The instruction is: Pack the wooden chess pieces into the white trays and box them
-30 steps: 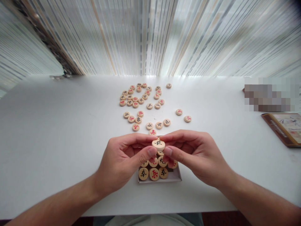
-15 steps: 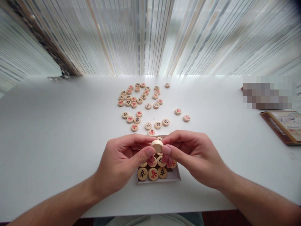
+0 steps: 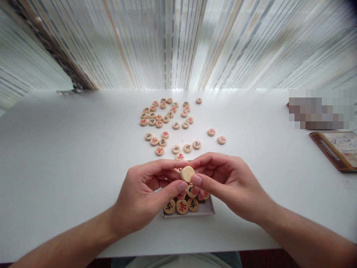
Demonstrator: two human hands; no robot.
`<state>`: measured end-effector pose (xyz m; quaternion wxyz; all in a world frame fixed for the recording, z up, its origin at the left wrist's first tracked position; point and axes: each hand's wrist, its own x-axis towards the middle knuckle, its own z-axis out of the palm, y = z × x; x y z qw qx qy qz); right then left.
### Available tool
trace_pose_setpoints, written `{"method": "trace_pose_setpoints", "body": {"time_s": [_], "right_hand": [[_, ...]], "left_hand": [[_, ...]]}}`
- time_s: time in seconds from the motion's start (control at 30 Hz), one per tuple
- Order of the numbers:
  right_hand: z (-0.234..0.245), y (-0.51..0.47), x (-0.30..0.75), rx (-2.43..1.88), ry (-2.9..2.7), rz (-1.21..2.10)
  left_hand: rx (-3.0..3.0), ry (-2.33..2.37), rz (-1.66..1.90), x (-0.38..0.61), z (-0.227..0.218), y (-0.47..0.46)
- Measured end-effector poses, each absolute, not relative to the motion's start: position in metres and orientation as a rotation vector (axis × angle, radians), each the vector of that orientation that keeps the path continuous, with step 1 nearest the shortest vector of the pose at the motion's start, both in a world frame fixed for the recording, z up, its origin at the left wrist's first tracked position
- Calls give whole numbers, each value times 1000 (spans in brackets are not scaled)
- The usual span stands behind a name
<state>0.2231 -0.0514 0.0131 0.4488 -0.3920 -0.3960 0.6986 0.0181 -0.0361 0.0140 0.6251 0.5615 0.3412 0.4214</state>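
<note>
Between the fingertips of my left hand (image 3: 152,195) and my right hand (image 3: 227,186) is one round wooden Chinese chess piece (image 3: 187,174), its blank pale face turned toward me. Both hands pinch it from opposite sides, just above a shallow open box (image 3: 206,210). Inside the box lie several more pieces, among them a red-marked one (image 3: 182,206) between two black-marked ones in the front row. My fingers hide the box's back part. Just beyond my fingertips, a red-marked piece (image 3: 180,156) lies on the table.
Loose chess pieces (image 3: 158,118) are scattered over the white table (image 3: 69,167), most in a cluster toward the back. Two red pieces (image 3: 221,140) lie farther right. A brown-edged box or booklet (image 3: 338,150) rests at the right. Striped curtains (image 3: 178,44) hang behind the table.
The held chess piece has tilted, so its blank face shows more fully. My fingers have shifted slightly around it, and a red marking now shows behind it. The scattered pieces stay put.
</note>
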Motion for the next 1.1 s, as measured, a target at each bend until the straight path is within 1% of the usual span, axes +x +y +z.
{"method": "trace_pose_setpoints", "body": {"time_s": [0.33,0.73,0.87,1.1], "right_hand": [[10,-53,225,-988,-1062,1638],[8,-55,226,-988,-1135,1564],[8,-55,225,-1011,-1170,1572],[9,-55,223,-1048,-1060,1699]], "left_hand": [[1246,829,938,16,11,-36],[1367,851,986,15,6,-37],[1506,840,1008,14,4,-38],[1853,771,1044,13,5,-39]]}}
